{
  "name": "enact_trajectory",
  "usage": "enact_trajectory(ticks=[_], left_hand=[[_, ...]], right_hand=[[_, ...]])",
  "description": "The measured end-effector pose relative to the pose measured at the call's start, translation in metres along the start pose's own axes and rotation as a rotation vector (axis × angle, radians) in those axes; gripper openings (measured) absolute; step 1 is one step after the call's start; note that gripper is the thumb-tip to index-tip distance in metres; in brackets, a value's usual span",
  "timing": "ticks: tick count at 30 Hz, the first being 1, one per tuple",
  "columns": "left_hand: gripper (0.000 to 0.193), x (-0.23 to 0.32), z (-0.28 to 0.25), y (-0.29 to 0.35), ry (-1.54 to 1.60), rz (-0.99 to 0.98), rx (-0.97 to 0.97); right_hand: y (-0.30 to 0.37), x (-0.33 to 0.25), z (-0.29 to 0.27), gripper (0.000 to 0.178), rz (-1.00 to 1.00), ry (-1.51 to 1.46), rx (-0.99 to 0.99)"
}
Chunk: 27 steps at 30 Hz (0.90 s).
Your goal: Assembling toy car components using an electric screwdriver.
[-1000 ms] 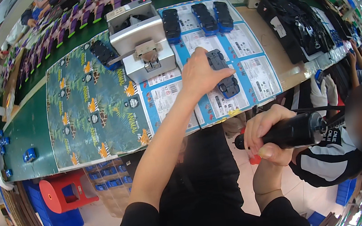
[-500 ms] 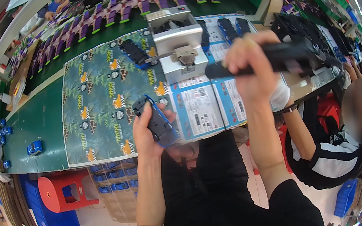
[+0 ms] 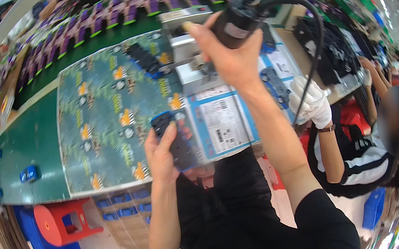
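My left hand (image 3: 159, 155) grips a toy car (image 3: 181, 150) near the table's front edge, its dark underside turned up and blue bodywork showing at the rim. My right hand (image 3: 238, 63) is wrapped around a black electric screwdriver (image 3: 237, 20) with a thick cable. It is raised over the right side of a metal screw feeder (image 3: 193, 78); the hand hides the tool's tip and part of the feeder. Another dark toy car (image 3: 143, 58) lies upside down left of the feeder. To the right, a blue toy car (image 3: 275, 88) lies beside a co-worker's white-gloved hand (image 3: 311, 101).
Printed sheets (image 3: 106, 117) cover the green table (image 3: 42, 146). Several purple parts (image 3: 130, 13) line the far belt. Small blue toy cars (image 3: 28, 174) sit at left. A red stool (image 3: 63, 222) stands below. The screwdriver cable (image 3: 318, 31) loops down at right.
My right hand has swung the screwdriver from the right up and left, over the feeder. The co-worker's gloved hand now shows by a toy car. My left hand still holds its car.
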State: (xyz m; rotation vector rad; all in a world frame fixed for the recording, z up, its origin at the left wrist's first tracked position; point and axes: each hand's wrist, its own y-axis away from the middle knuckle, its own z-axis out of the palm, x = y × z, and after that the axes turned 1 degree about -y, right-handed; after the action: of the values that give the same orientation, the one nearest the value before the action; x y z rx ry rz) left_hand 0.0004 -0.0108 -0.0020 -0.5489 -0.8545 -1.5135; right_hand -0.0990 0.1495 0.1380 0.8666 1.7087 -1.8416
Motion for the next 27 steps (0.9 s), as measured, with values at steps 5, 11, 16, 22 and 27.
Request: enact_trajectory(ticks=[5,11,16,22,27], left_hand=[[0.035,-0.003,-0.022,0.006,-0.078,0.087,0.02],[0.033,-0.009,-0.027,0.002,-0.221,0.066,-0.04],[0.035,-0.006,-0.027,0.0,-0.261,0.086,-0.035],[0.039,-0.007,-0.041,-0.004,-0.26,0.092,-0.043],[0.04,-0.017,-0.033,-0.012,-0.272,0.063,-0.071]], right_hand=[[-0.002,0.006,0.013,0.034,0.116,-0.237,0.058],[-0.001,0.013,0.001,0.03,0.073,-0.214,0.057],[-0.014,0.015,-0.001,0.027,0.028,-0.16,0.164],[-0.01,0.008,0.002,0.027,0.088,-0.193,0.12],[0.035,0.049,-0.028,0.03,0.137,-0.054,0.075]])
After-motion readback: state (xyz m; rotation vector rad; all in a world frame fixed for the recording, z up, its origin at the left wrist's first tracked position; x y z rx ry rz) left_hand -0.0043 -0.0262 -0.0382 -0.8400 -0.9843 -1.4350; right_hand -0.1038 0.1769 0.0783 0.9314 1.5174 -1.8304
